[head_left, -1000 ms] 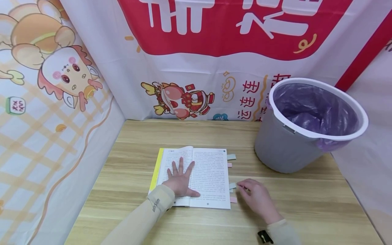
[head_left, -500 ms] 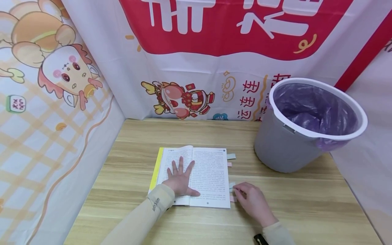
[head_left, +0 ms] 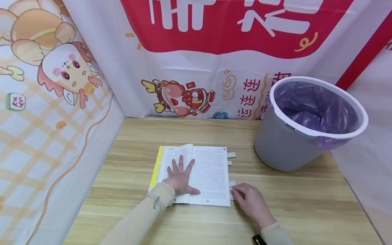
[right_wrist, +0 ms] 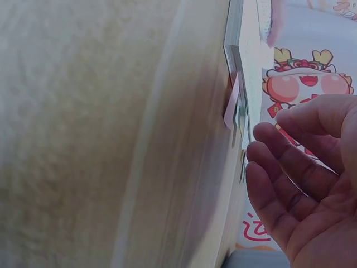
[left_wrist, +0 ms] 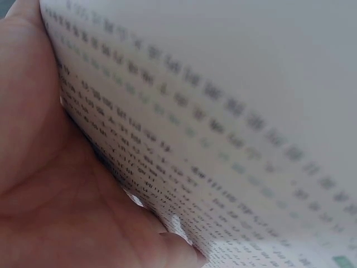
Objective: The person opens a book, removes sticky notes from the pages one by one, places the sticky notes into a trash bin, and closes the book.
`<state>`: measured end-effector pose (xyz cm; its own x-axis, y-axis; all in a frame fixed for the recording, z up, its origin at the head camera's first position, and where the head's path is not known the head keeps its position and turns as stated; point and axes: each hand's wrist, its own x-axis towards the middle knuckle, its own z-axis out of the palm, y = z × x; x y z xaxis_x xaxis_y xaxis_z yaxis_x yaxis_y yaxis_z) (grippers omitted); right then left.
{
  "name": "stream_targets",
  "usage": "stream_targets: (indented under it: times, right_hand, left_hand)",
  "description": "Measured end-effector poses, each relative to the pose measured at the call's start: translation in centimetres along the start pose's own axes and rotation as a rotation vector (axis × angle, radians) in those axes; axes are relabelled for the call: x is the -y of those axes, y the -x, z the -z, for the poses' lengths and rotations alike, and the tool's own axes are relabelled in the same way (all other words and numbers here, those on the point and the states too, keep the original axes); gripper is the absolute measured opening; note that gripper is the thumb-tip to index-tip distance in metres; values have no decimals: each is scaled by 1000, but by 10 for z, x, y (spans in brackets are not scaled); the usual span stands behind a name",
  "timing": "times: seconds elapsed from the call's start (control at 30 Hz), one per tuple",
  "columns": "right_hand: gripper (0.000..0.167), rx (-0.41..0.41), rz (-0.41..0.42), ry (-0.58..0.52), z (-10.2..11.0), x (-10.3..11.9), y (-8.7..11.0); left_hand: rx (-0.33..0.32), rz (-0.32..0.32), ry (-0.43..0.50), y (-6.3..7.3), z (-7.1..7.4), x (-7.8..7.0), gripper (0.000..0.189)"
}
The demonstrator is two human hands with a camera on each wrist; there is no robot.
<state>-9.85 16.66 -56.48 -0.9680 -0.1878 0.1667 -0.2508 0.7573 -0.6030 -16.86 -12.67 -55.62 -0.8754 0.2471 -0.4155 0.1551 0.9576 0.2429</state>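
Observation:
An open book point(head_left: 211, 170) with printed pages and a yellow left edge lies on the wooden table. My left hand point(head_left: 180, 180) presses flat across its left page and the fold, fingers spread; in the left wrist view the palm point(left_wrist: 83, 184) lies close against the curved page. Several pale green and pink sticky tabs stick out from the right edge. At the lower green sticky tab point(head_left: 233, 183), my right hand point(head_left: 252, 202) pinches with thumb and forefinger. A pink sticky tab point(head_left: 232, 197) sits just below, partly behind the fingers. The right wrist view shows curled fingertips point(right_wrist: 262, 134) beside the tabs.
A grey bin point(head_left: 284, 149) with a white rim and purple liner stands at the back right. Two more sticky tabs, green point(head_left: 231, 154) and pink point(head_left: 229, 163), stick out higher up. Printed cloth point(head_left: 190, 64) hangs behind the table and along both sides.
My right hand has moved slightly left, closer to the book's edge and over the lower tabs, then stayed nearly still. The left hand and the book hold their places.

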Motion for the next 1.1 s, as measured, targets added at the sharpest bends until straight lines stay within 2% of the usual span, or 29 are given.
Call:
stream_targets:
  times: [0.2, 0.73, 1.1]
  right_hand:
    - [13, -11, 23, -6, -2, -1, 1]
    - [23, 44, -44, -17, -8, 3, 0]
    - [23, 70, -24, -2, -19, 11, -1]
  left_hand:
    - [1, 0, 12, 0, 1, 0, 133]
    - [3, 0, 19, -1, 1, 0, 133]
    - [-2, 3, 11, -2, -1, 1, 134]
